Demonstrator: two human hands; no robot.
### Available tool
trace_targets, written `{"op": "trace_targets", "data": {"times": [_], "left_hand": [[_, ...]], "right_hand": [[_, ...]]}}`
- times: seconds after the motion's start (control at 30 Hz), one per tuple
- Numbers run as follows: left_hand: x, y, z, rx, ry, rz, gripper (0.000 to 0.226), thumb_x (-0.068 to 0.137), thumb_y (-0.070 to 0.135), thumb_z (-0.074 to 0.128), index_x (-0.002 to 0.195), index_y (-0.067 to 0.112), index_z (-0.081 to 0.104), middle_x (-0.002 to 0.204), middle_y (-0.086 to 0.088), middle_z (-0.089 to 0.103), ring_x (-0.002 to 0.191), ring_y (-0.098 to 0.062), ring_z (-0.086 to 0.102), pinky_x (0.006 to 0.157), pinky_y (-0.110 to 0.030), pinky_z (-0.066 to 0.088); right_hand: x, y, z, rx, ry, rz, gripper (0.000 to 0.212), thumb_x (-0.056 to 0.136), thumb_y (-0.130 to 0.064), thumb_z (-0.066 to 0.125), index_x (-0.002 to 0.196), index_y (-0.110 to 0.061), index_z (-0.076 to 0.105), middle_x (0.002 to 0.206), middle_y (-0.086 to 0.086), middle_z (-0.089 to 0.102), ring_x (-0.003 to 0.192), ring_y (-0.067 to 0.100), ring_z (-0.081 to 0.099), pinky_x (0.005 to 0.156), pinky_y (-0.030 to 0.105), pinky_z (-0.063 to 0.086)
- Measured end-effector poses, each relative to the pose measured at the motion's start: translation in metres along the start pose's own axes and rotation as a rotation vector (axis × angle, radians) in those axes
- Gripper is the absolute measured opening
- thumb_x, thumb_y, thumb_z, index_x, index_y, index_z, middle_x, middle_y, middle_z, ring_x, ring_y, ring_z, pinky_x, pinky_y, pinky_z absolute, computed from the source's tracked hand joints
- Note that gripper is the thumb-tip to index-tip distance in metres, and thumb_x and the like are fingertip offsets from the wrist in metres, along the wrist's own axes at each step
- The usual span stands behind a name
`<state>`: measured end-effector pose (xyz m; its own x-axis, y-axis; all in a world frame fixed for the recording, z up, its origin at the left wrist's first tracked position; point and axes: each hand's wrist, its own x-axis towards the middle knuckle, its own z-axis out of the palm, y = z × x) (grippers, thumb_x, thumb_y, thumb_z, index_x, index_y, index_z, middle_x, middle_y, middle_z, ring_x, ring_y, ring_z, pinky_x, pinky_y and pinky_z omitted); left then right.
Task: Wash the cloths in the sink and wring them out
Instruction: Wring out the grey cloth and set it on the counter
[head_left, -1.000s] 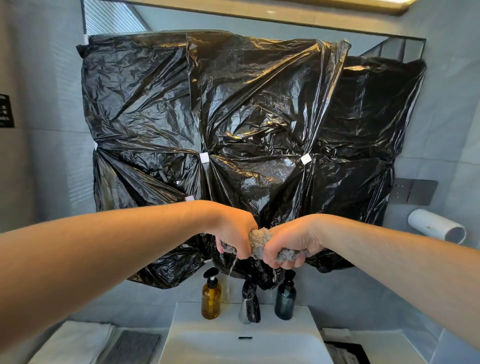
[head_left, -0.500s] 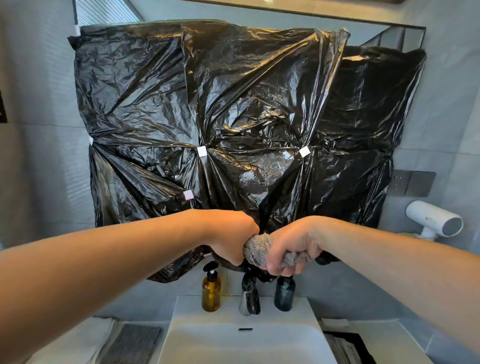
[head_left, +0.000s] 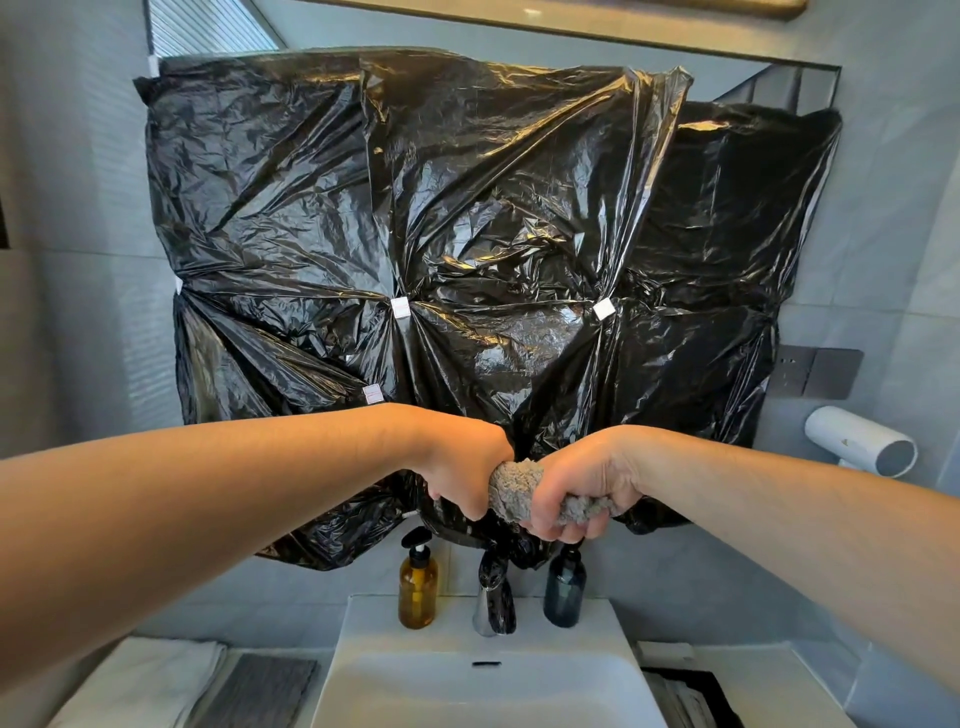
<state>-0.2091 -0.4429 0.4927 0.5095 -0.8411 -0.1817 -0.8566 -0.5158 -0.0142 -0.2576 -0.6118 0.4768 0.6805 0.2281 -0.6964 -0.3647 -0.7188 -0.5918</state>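
Above the sink (head_left: 447, 644), my left hand (head_left: 467, 473) and right hand (head_left: 576, 488) both clench the grey cloth (head_left: 514, 491), now twisted tighter, its trickle gone, so I judge this wringing nearly finished.

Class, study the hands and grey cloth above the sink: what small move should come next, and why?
Probably twist a little further, hands turning opposite ways: left hand and right hand both grip the grey cloth, bunched tightly between them, directly above the sink.
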Motion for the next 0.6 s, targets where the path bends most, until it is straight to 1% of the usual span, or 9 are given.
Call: {"op": "trace_targets", "data": {"times": [0.13, 0.23, 0.33, 0.4, 0.47, 0.5, 0.53, 0.57, 0.6], "left_hand": [[-0.003, 0.004, 0.001, -0.104, -0.025, -0.017, 0.013, 0.08, 0.006, 0.068, 0.082, 0.014, 0.058, 0.067, -0.001, 0.059, 0.057, -0.022, 0.065, 0.051, -0.026, 0.053], [-0.01, -0.002, 0.008, -0.24, 0.025, -0.042, 0.015, 0.081, 0.002, 0.065, 0.085, 0.015, 0.058, 0.073, -0.001, 0.062, 0.063, -0.018, 0.067, 0.059, -0.026, 0.057], [-0.019, -0.01, 0.044, -0.633, 0.148, -0.12, 0.022, 0.081, -0.004, 0.062, 0.098, 0.01, 0.06, 0.091, -0.011, 0.065, 0.07, -0.016, 0.068, 0.064, -0.026, 0.059], [-0.028, -0.003, 0.08, -0.983, 0.228, -0.136, 0.03, 0.079, -0.003, 0.065, 0.104, 0.012, 0.062, 0.095, -0.011, 0.065, 0.071, -0.015, 0.068, 0.069, -0.03, 0.058], [-0.035, 0.016, 0.116, -1.353, 0.25, -0.119, 0.037, 0.075, 0.01, 0.07, 0.111, 0.014, 0.066, 0.093, -0.007, 0.064, 0.074, -0.015, 0.066, 0.071, -0.035, 0.054], [-0.037, 0.028, 0.13, -1.528, 0.263, -0.128, 0.039, 0.073, 0.019, 0.07, 0.112, 0.013, 0.068, 0.09, -0.005, 0.065, 0.074, -0.015, 0.065, 0.069, -0.035, 0.054], [-0.037, 0.038, 0.143, -1.648, 0.307, -0.149, 0.041, 0.073, 0.026, 0.069, 0.111, 0.011, 0.069, 0.087, -0.005, 0.066, 0.073, -0.013, 0.064, 0.066, -0.033, 0.054], [-0.038, 0.047, 0.152, -1.697, 0.392, -0.179, 0.041, 0.072, 0.03, 0.068, 0.108, 0.009, 0.069, 0.085, -0.007, 0.066, 0.071, -0.012, 0.064, 0.063, -0.031, 0.054], [-0.039, 0.052, 0.16, -1.678, 0.493, -0.201, 0.038, 0.072, 0.028, 0.069, 0.104, 0.008, 0.069, 0.085, -0.008, 0.065, 0.069, -0.011, 0.064, 0.061, -0.028, 0.053]], "right_hand": [[0.0, 0.0, 0.005, 0.002, 0.01, -0.006, 0.022, 0.074, -0.014, 0.062, 0.091, -0.012, 0.047, 0.068, -0.001, 0.05, 0.052, 0.008, 0.04, 0.037, 0.013, 0.027], [-0.005, 0.01, 0.01, 0.07, 0.084, -0.121, 0.034, 0.076, -0.018, 0.069, 0.103, -0.009, 0.05, 0.076, 0.0, 0.056, 0.059, 0.009, 0.044, 0.041, 0.013, 0.034], [-0.002, 0.038, 0.029, 0.377, 0.181, -0.375, 0.043, 0.081, -0.025, 0.066, 0.118, -0.006, 0.055, 0.091, 0.005, 0.059, 0.068, 0.01, 0.049, 0.05, 0.017, 0.041], [0.009, 0.057, 0.049, 0.527, 0.304, -0.48, 0.058, 0.077, -0.029, 0.066, 0.123, 0.006, 0.057, 0.092, 0.013, 0.059, 0.069, 0.015, 0.052, 0.052, 0.022, 0.043], [0.018, 0.068, 0.073, 0.455, 0.504, -0.511, 0.062, 0.076, -0.03, 0.068, 0.113, 0.018, 0.057, 0.091, 0.017, 0.058, 0.073, 0.022, 0.056, 0.055, 0.027, 0.047], [0.022, 0.073, 0.085, 0.405, 0.607, -0.514, 0.05, 0.083, -0.029, 0.066, 0.106, 0.016, 0.061, 0.089, 0.017, 0.059, 0.074, 0.021, 0.059, 0.056, 0.026, 0.049], [0.024, 0.078, 0.095, 0.348, 0.701, -0.51, 0.037, 0.092, -0.027, 0.062, 0.099, 0.009, 0.066, 0.087, 0.014, 0.062, 0.075, 0.018, 0.061, 0.058, 0.026, 0.051], [0.025, 0.083, 0.104, 0.262, 0.777, -0.513, 0.033, 0.096, -0.029, 0.058, 0.097, 0.001, 0.07, 0.089, 0.01, 0.065, 0.079, 0.014, 0.062, 0.065, 0.03, 0.054], [0.024, 0.088, 0.111, 0.143, 0.831, -0.514, 0.034, 0.097, -0.035, 0.054, 0.1, -0.006, 0.071, 0.097, 0.005, 0.067, 0.089, 0.01, 0.063, 0.078, 0.036, 0.055]]}}
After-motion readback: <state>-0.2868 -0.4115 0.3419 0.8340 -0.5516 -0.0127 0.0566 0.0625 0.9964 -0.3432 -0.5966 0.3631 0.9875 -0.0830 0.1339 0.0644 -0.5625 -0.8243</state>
